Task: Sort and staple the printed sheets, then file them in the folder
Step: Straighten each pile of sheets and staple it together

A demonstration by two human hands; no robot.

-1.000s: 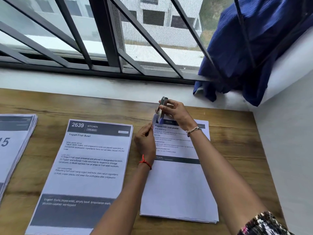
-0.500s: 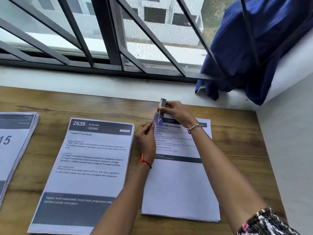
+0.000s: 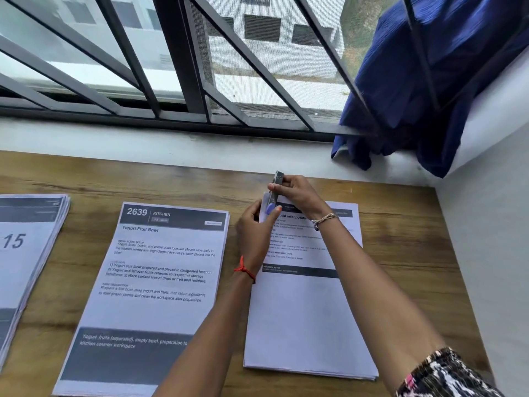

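A small stapler with a silver metal top and a purple plastic base (image 3: 274, 193) stands nearly upright at the far left corner of a white stack of printed sheets (image 3: 303, 310). This stack lies just right of the Kitchen stack (image 3: 160, 282), the pile headed "2639", on the brown wooden table (image 3: 400, 253). The right hand (image 3: 297, 196) pinches the stapler's metal top between fingers and thumb. The left hand (image 3: 253, 233), fingers curled, grasps the lifted corner of the stack, thumb against the purple base. A third stack (image 3: 25, 253), marked "15", lies well left of the Kitchen stack; no folder is in view. The corner looks about to be stapled. If the left grip slackens, the sheets could fan and the staple catch only some. A skewed squeeze could buckle the staple, and the thumb sits close enough to be nipped.
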